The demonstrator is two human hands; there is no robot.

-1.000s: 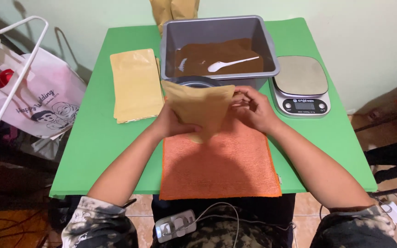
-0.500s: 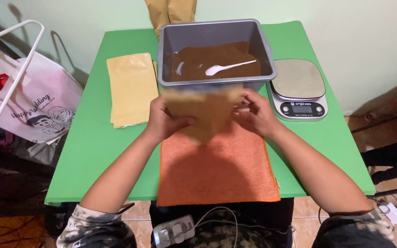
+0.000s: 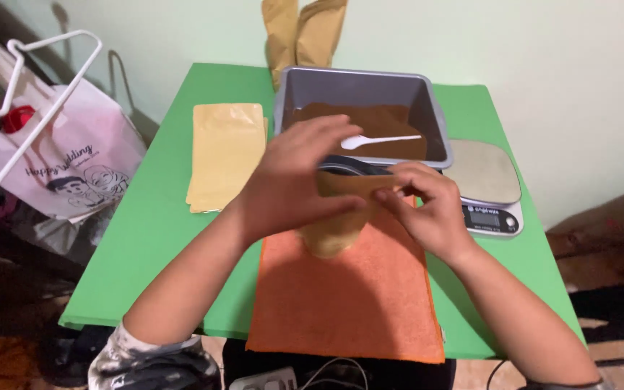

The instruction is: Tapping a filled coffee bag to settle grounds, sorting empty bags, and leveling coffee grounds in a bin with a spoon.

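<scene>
Tan paper pouch (image 3: 330,232) held upright over the near half of the green table (image 3: 146,238), its base on or just above the orange towel (image 3: 344,303); contact not clear. Left hand (image 3: 294,180) wraps over the pouch's upper front, fingers spread and curled across the rim, hiding most of the top. Right hand (image 3: 427,206) pinches the pouch's top edge from the right side, thumb and fingertips closed on the paper. Both hands clamped on the same pouch, close together, nearly touching at the rim. Whether the pouch mouth is open cannot be told, hands cover it.

Just behind the hands sits a grey rectangular tub (image 3: 359,87) with brown powder (image 3: 370,123) in it and a white plastic spoon (image 3: 380,140) lying on the powder, bowl end to the left. A dark rounded object shows between the tub's front wall and the pouch, mostly hidden. Right of the tub, a digital kitchen scale (image 3: 487,184) with bare steel platform, display facing the person. Left of the tub, a flat stack of tan pouches (image 3: 227,155) on the table. Two more tan pouches (image 3: 305,29) lean against the wall behind the tub. Off the table's left edge, a white printed tote bag (image 3: 74,170) and a white plastic hanger (image 3: 30,79).
</scene>
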